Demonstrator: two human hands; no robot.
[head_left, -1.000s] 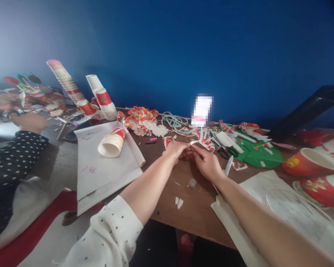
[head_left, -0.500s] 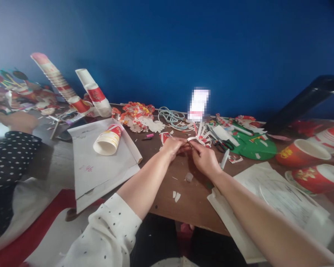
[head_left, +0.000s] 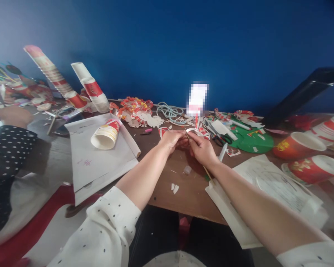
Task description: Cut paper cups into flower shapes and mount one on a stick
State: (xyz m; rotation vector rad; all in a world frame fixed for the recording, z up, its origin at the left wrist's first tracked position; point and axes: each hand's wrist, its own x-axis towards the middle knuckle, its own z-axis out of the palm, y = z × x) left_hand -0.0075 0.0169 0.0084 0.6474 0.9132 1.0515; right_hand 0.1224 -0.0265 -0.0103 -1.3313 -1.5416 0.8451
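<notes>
My left hand [head_left: 171,141] and my right hand [head_left: 202,149] meet above the brown table, fingertips pinched together. Between them is a white paper strip [head_left: 191,130], bent in a curve. Red-and-white cut paper [head_left: 203,132] shows just behind the right fingers; whether it joins the strip I cannot tell. Both thumbs press close to the strip, and its lower end is hidden by the fingers. Dark-handled scissors [head_left: 223,139] lie right of my right hand. A purple-pink marker [head_left: 147,131] lies to the left of my left hand.
A paper cup [head_left: 105,135] lies on white sheets [head_left: 80,142] at left. Stacked cups [head_left: 52,76] lean behind. Right are a green disc [head_left: 249,142], papers [head_left: 278,181] and red cups [head_left: 300,144]. A lit, pixelated screen [head_left: 197,98] stands against the blue wall. Another person's sleeve [head_left: 11,148] is at far left.
The view has shifted a little, so the table things sit slightly higher. The white strip now shows a rounder curve above my fingers. Both hands stay together.
</notes>
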